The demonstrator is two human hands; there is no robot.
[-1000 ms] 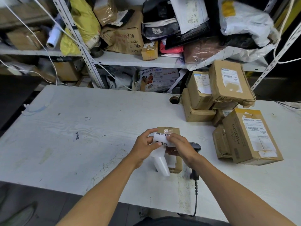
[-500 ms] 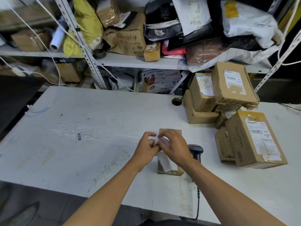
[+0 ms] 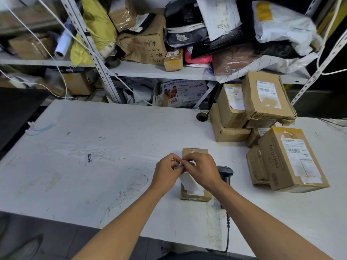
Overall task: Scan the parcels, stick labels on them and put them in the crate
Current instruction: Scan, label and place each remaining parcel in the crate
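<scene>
Brown cardboard showed under both hands — a small flat parcel (image 3: 195, 194) lay on the white table (image 3: 93, 166), near its front edge. The left hand (image 3: 167, 173) and the right hand (image 3: 201, 170) met just above it, fingers curled, together pinching the top of a white label strip (image 3: 188, 182) that hung down over the parcel. A black scanner (image 3: 225, 172) rested just right of the parcel, partly behind the right wrist. More cardboard boxes (image 3: 289, 158) stood stacked at the table's right side — well apart from the hands.

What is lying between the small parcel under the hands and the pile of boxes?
Head view: the barcode scanner on the table.
</scene>
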